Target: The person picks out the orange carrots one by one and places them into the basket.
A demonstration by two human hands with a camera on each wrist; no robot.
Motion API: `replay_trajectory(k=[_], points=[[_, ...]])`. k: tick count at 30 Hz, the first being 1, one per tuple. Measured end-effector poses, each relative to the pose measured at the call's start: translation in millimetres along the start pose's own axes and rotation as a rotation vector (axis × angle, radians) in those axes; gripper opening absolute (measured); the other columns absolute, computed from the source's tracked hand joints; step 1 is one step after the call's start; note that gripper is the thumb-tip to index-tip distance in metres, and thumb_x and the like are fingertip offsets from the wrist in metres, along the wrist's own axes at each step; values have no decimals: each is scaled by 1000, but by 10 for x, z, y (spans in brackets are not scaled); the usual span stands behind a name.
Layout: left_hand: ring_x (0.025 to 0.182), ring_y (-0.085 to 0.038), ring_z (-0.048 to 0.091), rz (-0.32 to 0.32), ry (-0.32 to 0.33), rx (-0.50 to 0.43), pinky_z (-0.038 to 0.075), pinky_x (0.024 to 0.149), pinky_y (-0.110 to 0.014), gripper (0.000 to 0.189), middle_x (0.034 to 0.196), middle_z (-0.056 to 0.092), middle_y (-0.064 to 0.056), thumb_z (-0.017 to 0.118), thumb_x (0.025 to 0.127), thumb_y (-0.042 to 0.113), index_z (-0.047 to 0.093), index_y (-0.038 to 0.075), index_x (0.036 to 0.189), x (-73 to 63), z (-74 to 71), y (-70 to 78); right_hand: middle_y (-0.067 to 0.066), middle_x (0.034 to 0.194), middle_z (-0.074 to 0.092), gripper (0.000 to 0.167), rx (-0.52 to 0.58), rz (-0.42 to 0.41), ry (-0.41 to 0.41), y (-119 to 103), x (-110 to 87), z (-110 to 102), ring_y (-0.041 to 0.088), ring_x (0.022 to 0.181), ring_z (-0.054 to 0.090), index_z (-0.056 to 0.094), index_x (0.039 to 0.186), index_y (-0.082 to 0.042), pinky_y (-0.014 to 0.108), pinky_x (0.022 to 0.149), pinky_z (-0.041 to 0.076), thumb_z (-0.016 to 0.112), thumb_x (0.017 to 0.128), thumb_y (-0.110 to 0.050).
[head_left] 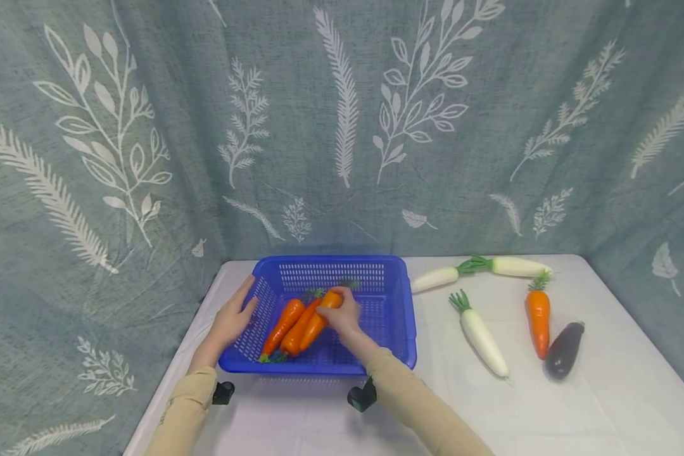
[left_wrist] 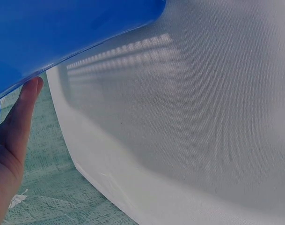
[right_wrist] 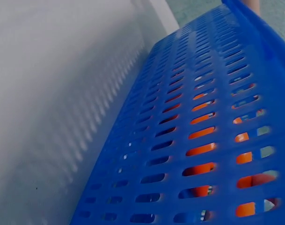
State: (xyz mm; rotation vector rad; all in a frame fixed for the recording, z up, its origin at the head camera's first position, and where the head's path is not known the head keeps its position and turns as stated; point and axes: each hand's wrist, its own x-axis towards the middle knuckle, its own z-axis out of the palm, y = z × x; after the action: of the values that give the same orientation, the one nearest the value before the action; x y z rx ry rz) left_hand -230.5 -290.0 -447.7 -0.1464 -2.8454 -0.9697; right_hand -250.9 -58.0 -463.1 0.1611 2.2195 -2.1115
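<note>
A blue slotted plastic basket stands on the table. Inside, toward its left side, several orange carrots with green tops lie slanting next to one another. My right hand reaches over the basket and grips the rightmost carrot near its upper end with thumb and fingers. My left hand touches the basket's left rim, fingers fairly straight; the left wrist view shows its thumb against the blue edge. In the right wrist view the basket wall hides most of the right hand, and orange shows through its slots.
On the white table, right of the basket, lie a white radish, two more radishes along the back edge, another carrot and a dark purple eggplant. A grey-green leaf-patterned curtain surrounds the table's back and sides.
</note>
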Motion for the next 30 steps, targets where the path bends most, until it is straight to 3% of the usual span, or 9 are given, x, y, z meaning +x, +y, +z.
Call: replay_trajectory(k=[8,14,22,30], points=[[141,-44,23,2,4,-5,19,115,-56,53,155,22,-23,38,102,17,21,0,150,24,-11,6,26,117,47,43,-176,-45,26,-14,25,9,38,101,57,58,113,-7,37,70,59,74,74,1],[141,-44,22,-5,-4,-5,19,116,-56,54,155,21,-23,38,102,18,21,0,150,23,1,-5,27,119,47,44,-207,4,13,-7,17,8,38,102,57,59,112,-7,35,69,60,76,72,0],[141,-45,22,-13,-8,-7,18,116,-56,54,155,20,-23,38,102,17,20,-1,150,-1,-6,8,29,125,48,46,-255,-6,-51,34,2,0,39,106,56,59,115,-6,38,76,58,74,72,-1],[141,-44,22,-28,-21,-7,17,116,-57,54,156,19,-22,37,102,17,19,1,150,3,-5,-1,24,111,52,52,-335,-14,-94,61,-16,8,31,93,55,61,116,-6,35,69,58,74,66,4]])
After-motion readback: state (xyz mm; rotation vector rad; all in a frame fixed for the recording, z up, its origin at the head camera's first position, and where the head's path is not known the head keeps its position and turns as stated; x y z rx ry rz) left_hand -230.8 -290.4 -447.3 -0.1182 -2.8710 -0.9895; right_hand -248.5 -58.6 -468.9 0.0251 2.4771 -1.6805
